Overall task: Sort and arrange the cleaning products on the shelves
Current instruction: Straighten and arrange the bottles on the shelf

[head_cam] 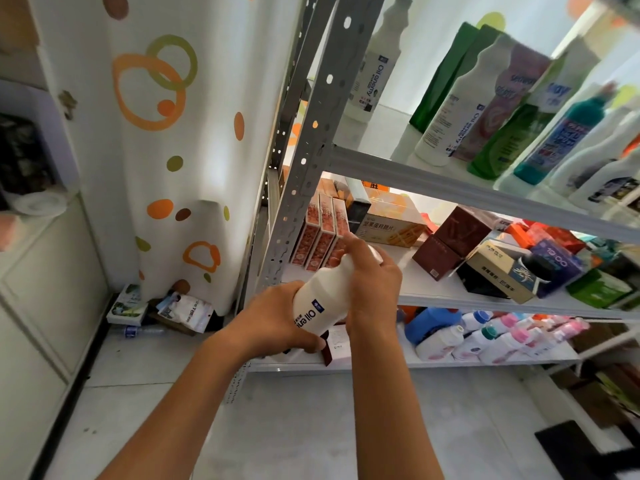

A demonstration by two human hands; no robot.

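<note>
Both hands are on a white bottle [323,299], tilted in front of the rack. The left hand [277,318] is wrapped round its lower body, fingers curled underneath; the right hand [372,282] is closed over its neck and top, hiding the cap. Just past the right hand, three red boxes [320,233] stand upright on the middle shelf [485,301], with brown boxes [453,240] off to its right. Below the right hand, pink-capped bottles [498,337] crowd the lower shelf. Up beyond both hands, on the top shelf [450,181], a matching white bottle [372,77] stands alone at the left, and a row of green, white and teal bottles [526,126] leans at the right.
</note>
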